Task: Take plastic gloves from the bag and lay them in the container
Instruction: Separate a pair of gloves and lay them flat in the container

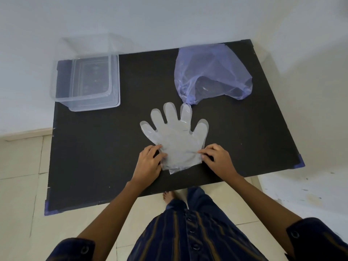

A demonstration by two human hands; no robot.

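Observation:
A clear plastic glove lies flat on the black table, fingers pointing away from me; a second layer shows at its cuff. My left hand pinches the cuff's left edge. On the cuff's right edge sits my right hand, fingers closed on the plastic. The pale purple bag lies crumpled at the back right, its mouth facing me, one glove fingertip touching its corner. At the back left stands the clear rectangular container, which looks to hold nothing.
A white wall rises right behind the table. The table's front edge runs just below the glove cuff. Tiled floor, my foot and my striped shirt show below.

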